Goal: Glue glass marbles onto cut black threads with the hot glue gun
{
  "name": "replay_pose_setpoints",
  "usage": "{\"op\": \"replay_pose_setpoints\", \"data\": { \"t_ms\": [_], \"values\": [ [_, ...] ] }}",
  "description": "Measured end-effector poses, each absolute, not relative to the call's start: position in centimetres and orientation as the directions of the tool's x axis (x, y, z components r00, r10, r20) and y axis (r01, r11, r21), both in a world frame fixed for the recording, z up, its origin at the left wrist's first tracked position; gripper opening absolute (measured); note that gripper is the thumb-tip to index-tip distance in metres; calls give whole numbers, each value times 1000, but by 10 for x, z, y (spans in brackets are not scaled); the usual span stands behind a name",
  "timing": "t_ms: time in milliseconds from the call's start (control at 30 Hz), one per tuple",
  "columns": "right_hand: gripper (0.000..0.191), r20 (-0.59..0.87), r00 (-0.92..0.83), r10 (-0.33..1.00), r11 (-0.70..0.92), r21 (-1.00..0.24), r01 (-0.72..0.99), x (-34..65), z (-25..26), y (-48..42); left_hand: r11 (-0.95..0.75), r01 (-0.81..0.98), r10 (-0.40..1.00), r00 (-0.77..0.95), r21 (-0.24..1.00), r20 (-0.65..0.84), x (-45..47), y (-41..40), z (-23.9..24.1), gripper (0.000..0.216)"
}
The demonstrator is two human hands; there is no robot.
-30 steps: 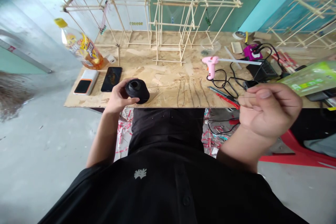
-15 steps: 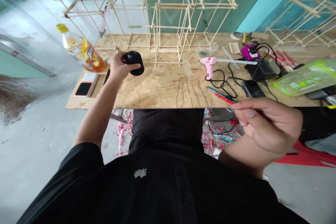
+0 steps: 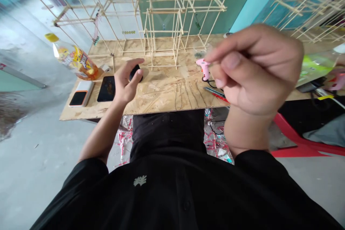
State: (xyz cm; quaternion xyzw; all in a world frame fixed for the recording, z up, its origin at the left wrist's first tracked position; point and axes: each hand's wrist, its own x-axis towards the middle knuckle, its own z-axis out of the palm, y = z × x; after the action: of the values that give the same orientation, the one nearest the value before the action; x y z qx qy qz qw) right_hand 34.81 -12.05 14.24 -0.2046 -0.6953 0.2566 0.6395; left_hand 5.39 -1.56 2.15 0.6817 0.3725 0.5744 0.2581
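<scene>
My left hand [image 3: 125, 85] rests over the wooden board [image 3: 161, 93] with its fingers stretched out. A black thread spool [image 3: 134, 72] stands on the board just behind those fingers, partly hidden by them. My right hand [image 3: 258, 68] is raised close to the camera, thumb and forefinger pinched together; what they hold is too thin to make out. Several black thread strands [image 3: 185, 95] lie on the board near its front edge.
A tall stick frame [image 3: 164, 25] stands at the back of the board. A drink bottle [image 3: 77, 63], a phone [image 3: 106, 88] and a power bank [image 3: 80, 93] sit at the left. A pink glue gun [image 3: 202, 66] and a cutter [image 3: 212, 91] lie right of centre.
My left hand carried the spool from the front edge farther back on the board and opened its fingers off it. My right hand rose toward the camera, still pinched.
</scene>
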Motion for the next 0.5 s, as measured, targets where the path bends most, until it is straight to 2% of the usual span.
{"op": "replay_pose_setpoints", "data": {
  "t_ms": [100, 167, 267, 333, 500],
  "values": [
    [15, 774, -184, 606, 777, -625, -76, 330, 163, -104, -537, 0, 824, 211, 843, 525, 92, -51, 36, 60],
    [16, 726, -258, 638, 741, -669, -50, 322, 172, -93, -500, -113, 823, 249, 859, 511, 107, -63, 34, 66],
    [17, 686, -346, 640, 727, -686, -14, 314, 180, -76, -494, -148, 830, 212, 857, 515, 116, -64, 19, 51],
    [17, 697, -342, 630, 738, -675, -16, 310, 181, -66, -487, -171, 847, 148, 857, 511, 116, -59, 6, 41],
    [20, 684, -330, 650, 732, -680, 33, 300, 180, -58, -423, -183, 888, 111, 888, 446, 112, -47, -20, 40]
  ]
}}
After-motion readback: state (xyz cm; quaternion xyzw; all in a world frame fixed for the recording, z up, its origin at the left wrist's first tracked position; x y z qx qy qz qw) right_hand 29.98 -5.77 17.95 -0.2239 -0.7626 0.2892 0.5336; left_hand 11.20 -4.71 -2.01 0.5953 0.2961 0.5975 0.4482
